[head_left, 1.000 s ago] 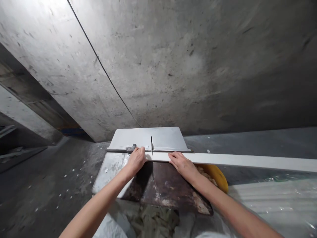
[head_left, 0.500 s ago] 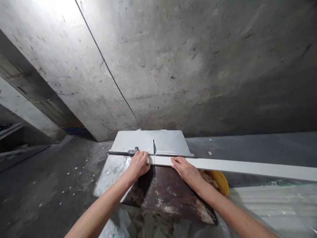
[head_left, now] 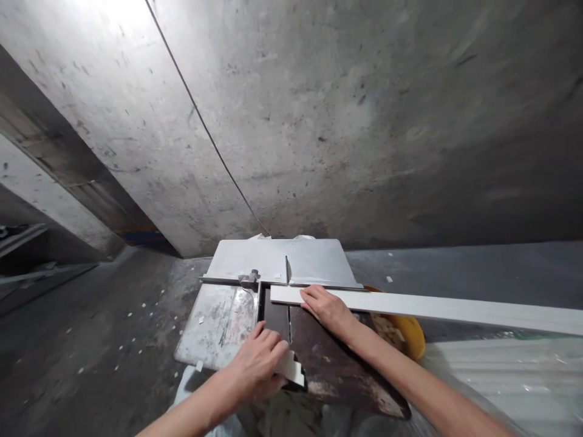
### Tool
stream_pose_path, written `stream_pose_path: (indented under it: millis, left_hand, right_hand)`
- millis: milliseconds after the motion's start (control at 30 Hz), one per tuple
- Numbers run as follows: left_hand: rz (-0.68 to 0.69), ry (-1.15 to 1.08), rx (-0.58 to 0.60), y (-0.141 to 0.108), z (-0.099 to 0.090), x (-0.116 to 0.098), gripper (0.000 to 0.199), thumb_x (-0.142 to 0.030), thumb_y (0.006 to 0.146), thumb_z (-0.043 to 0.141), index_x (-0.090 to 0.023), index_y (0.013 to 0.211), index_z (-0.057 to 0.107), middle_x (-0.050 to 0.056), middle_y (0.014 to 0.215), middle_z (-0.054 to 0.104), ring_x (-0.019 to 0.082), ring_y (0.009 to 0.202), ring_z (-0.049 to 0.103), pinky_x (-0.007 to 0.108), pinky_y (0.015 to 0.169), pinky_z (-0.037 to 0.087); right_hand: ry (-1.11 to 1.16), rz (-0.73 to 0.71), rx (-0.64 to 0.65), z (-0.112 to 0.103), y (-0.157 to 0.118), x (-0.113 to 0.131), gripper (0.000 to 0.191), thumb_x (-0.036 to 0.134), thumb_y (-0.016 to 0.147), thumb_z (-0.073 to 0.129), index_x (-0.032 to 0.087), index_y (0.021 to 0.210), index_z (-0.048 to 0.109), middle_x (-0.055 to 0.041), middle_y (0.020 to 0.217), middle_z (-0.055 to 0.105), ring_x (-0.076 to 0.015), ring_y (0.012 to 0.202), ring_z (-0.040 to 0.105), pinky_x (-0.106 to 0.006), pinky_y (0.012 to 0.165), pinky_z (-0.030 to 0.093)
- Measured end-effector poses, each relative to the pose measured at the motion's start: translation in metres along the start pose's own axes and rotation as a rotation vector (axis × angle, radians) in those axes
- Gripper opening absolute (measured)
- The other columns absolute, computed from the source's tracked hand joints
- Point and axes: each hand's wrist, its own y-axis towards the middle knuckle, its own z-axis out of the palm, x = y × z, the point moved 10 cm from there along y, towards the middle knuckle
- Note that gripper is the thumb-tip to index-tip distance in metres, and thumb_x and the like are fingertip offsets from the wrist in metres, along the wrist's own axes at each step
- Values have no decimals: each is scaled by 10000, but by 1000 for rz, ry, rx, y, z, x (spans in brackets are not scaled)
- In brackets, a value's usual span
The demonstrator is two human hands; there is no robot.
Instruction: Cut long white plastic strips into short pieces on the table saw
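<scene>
Fingers of your left hand are curled around a short white offcut, gripping it at the near edge of the saw table. Your right hand lies flat with fingers spread, pressing the long white strip down near its cut end; nothing is clasped there. In the head view, the only one, the strip lies across the table against the fence rail, its left end just left of the thin blade and its long tail running off past the table's right edge. A yellow bucket sits under that right edge, and a concrete wall rises behind the far edge. To do this well, lift the offcut clear of the blade slot, keep your right palm firmly down so the overhanging tail cannot tip, and keep your fingertips behind the blade line.
</scene>
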Motion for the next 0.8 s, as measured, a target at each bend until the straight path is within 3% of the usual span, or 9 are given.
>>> stream_pose_path:
  millis: [100, 233, 300, 400, 500, 567, 667, 800]
  left_hand:
    - [50, -72, -111, -6, -10, 1, 540, -516, 759, 721, -221, 1152, 497, 69, 1139, 592, 242, 1050, 560, 447, 1090, 330]
    - [-171, -40, -428, -6, -53, 59, 336, -314, 862, 637, -224, 1148, 486, 103, 1221, 569, 247, 1133, 543, 397, 984, 453]
    - [-231, 11, -499, 6, -67, 81, 427, -253, 830, 662, -216, 1198, 448, 130, 1294, 530, 269, 1205, 512, 432, 1015, 438]
    - [-272, 86, -359, 42, -62, 96, 535, -262, 753, 749, -192, 1183, 438, 137, 1278, 546, 290, 1225, 503, 456, 1035, 409]
    - [-361, 130, -219, 67, -48, 102, 378, -266, 780, 724, -164, 1051, 481, 98, 1011, 640, 275, 1027, 599, 397, 910, 468]
    - [-395, 142, -212, 73, -45, 103, 269, -261, 822, 674, -164, 991, 489, 81, 911, 639, 263, 942, 610, 358, 833, 477]
    - [-406, 164, -202, 79, -43, 109, 195, -267, 863, 616, -176, 977, 488, 70, 920, 630, 248, 957, 599, 328, 836, 456]
    - [-379, 192, -194, 105, -49, 125, 164, -244, 872, 592, -172, 978, 491, 80, 965, 627, 238, 994, 598, 320, 884, 428]
  right_hand:
    - [-11, -1, 4, 12, 18, 18, 159, 108, 884, 570, 167, 1025, 614, -75, 933, 638, -227, 930, 600, -310, 772, 542]
    - [-26, 20, -34, 15, 21, 25, 195, 87, 887, 558, 162, 1059, 610, -90, 951, 639, -237, 957, 589, -324, 799, 538]
    - [-41, 40, -55, 16, 20, 27, 194, 83, 886, 555, 165, 1052, 615, -92, 945, 640, -241, 952, 588, -334, 813, 536]
    - [-63, 73, -73, 17, 18, 28, 211, 91, 876, 574, 153, 1073, 615, -96, 938, 644, -252, 940, 595, -357, 825, 539]
    - [-40, 68, -84, 13, 8, 22, 266, 93, 873, 577, 154, 1131, 600, -97, 1004, 651, -244, 973, 602, -357, 848, 542]
    - [-18, 81, -93, 5, -5, 7, 284, 111, 882, 574, 175, 1158, 590, -93, 1078, 644, -235, 1012, 600, -355, 878, 536]
    - [-7, 148, -88, -4, -20, -29, 266, 164, 899, 573, 201, 1162, 594, -83, 1105, 640, -234, 1018, 602, -365, 880, 533]
    - [-11, 174, -61, -3, -7, -62, 215, 168, 896, 581, 186, 1105, 626, -82, 1045, 653, -236, 992, 604, -358, 851, 533]
